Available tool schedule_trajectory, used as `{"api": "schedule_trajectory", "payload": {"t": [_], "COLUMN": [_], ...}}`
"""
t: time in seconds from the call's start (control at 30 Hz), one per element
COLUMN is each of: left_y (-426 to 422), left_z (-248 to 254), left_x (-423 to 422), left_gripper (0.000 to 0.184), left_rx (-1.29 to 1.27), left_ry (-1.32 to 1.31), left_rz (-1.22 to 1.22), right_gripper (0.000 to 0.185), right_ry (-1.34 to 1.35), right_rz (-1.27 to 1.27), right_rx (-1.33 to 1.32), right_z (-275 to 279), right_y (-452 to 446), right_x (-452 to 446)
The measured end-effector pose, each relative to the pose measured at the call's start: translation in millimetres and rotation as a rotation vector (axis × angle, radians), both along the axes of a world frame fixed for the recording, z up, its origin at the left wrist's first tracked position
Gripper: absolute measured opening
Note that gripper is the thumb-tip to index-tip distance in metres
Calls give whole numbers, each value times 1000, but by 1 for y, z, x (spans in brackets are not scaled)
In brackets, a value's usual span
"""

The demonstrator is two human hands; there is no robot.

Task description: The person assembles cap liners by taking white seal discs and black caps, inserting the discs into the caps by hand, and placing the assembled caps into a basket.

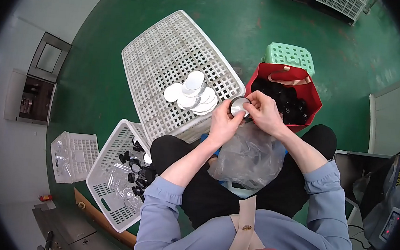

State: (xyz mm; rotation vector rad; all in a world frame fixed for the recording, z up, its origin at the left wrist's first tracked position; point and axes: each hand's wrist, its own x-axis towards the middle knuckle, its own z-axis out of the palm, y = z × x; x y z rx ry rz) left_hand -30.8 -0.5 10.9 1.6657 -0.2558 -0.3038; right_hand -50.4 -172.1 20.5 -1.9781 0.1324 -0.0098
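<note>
Between the seated person's knees and the large white crate (154, 51), a round black-rimmed piece with a whitish face (239, 105) is held up in both hands. Its left edge is gripped by the fingers of the left hand (224, 121), while its right side is gripped by those of the right hand (266, 112), whose thumb is laid on the pale face. The fingertips behind the piece are partly hidden, so how they are placed cannot be told.

Just below the hands, a crumpled translucent plastic bag (249, 154) is spread between the knees. To the left and slightly farther off, a loose pile of white discs (193, 94) is heaped, overlapping, on the near right part of the crate's openwork surface.

To the right, on the far side of the hands, many black parts (282, 96) are contained in an open red bag (315, 99). Just beyond it, a light green basket (288, 53) is seen on the green floor (227, 14). At the near left, black pieces and clear plastic items are jumbled together in a tilted white basket (103, 164); farther left, a smaller white basket (80, 151) is placed.
</note>
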Motion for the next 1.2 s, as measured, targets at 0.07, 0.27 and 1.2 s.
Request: {"api": "schedule_trajectory", "payload": {"t": [0.07, 0.27, 1.2], "left_y": [0, -3, -2], "left_z": [2, 6, -4], "left_x": [3, 6, 18], "left_gripper": [22, 17, 23], "left_rx": [72, 157, 28], "left_ry": [-11, -68, -1], "left_rz": [5, 27, 38], "right_gripper": [25, 23, 32], "right_ry": [-20, -84, -118], "right_rz": [-25, 36, 35], "right_rx": [18, 17, 23], "right_z": [2, 3, 12], "right_y": [4, 7, 12], "right_x": [1, 1, -12]}}
